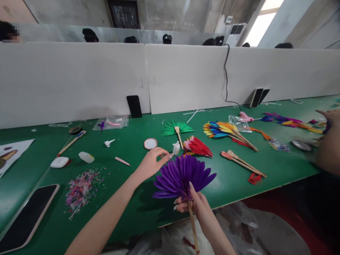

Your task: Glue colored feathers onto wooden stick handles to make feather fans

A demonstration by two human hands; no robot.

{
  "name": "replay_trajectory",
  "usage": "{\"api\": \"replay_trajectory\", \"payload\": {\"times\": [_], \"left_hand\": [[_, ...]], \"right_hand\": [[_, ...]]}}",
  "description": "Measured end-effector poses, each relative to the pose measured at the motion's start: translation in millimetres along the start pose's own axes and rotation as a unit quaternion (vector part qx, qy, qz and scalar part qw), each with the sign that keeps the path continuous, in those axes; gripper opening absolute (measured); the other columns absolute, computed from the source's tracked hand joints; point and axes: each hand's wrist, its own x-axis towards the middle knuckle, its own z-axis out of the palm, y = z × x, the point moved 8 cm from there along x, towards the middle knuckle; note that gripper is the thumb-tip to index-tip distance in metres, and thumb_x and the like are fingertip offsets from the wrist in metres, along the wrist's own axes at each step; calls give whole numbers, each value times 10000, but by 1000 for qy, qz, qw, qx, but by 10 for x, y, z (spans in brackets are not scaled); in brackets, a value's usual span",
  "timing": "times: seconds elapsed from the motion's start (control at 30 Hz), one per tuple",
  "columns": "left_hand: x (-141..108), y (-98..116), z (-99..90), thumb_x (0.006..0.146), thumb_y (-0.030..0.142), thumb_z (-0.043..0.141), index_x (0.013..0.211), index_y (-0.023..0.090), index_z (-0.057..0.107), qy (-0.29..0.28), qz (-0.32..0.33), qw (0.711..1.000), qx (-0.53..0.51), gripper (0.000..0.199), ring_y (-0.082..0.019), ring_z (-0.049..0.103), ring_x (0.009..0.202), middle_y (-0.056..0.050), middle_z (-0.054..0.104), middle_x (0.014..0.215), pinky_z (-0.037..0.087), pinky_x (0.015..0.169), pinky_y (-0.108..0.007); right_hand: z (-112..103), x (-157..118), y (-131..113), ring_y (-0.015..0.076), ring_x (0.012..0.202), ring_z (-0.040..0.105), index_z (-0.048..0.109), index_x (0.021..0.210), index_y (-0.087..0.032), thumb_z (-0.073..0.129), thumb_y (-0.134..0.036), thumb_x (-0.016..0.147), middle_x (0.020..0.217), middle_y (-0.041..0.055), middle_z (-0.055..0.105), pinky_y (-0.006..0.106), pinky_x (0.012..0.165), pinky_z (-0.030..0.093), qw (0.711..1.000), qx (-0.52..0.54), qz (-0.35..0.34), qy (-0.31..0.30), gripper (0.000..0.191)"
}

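A purple feather fan on a wooden stick is held upright by my right hand, its fingers wrapped round the base of the feathers. My left hand is closed in a pinch at the fan's upper left, beside a small white bottle; what its fingertips hold, if anything, is too small to make out. Behind the fan lie a green feather fan and a red and pink feather bundle. A round white-topped lid rests beyond my left hand.
Multicoloured feather fans and wooden sticks lie to the right. Colourful scraps, a large phone and a pink pen are on the left. Another person's arm reaches in at the far right. A white partition stands behind.
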Motion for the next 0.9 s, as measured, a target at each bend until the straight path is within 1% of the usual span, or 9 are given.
{"api": "replay_trajectory", "payload": {"times": [0.07,0.13,0.23,0.33,0.43,0.6,0.73,0.9], "left_hand": [[-15,-15,81,834,367,526,803,186,667,-34,6,999,7,232,-182,577,854,-54,635,925,440,762,-306],[-21,-34,127,810,335,563,754,190,667,-40,9,999,9,186,-189,577,886,-51,629,930,439,801,-323],[-17,-22,156,786,290,591,669,194,640,-29,22,999,15,159,-193,569,900,-39,623,913,432,844,-349],[-22,41,166,784,283,596,640,193,623,-21,42,998,28,172,-195,552,909,-36,617,916,422,861,-367],[-40,90,171,786,259,596,626,187,607,-13,53,998,37,176,-190,538,908,-35,611,912,420,850,-362],[-67,100,185,789,246,597,639,184,597,-2,57,998,39,162,-181,536,893,-30,608,899,424,840,-348],[-72,107,174,790,252,592,642,187,596,3,57,998,38,162,-183,542,885,-32,613,884,428,831,-348],[-71,122,159,789,236,589,631,186,587,2,54,998,36,166,-184,534,883,-31,613,875,423,838,-355]], "right_hand": [[10,-6,-2,193,534,666,666,640,-124,585,-629,713,650,92,710,283,542,524,1000,-2,-5,5,517],[22,-15,-5,192,529,666,638,648,-136,605,-596,719,648,79,711,280,529,524,1000,-6,-11,7,467],[50,-21,-4,199,516,665,615,672,-146,631,-569,711,625,64,709,288,514,524,1000,-18,-17,3,425],[50,-8,10,201,511,668,614,659,-142,655,-561,688,601,64,703,286,513,530,999,-35,-17,17,423],[42,8,25,206,510,672,612,646,-137,679,-554,665,587,73,702,283,506,530,999,-37,-17,33,423],[45,-5,22,204,493,666,618,644,-118,718,-530,631,577,81,696,279,500,522,999,-24,-17,43,424],[55,-19,15,206,509,665,630,649,-132,716,-490,649,587,70,698,289,525,523,999,-11,-16,39,369],[39,-11,18,227,516,664,634,604,-145,715,-513,623,586,82,700,307,521,511,999,-17,-14,36,377]]}}
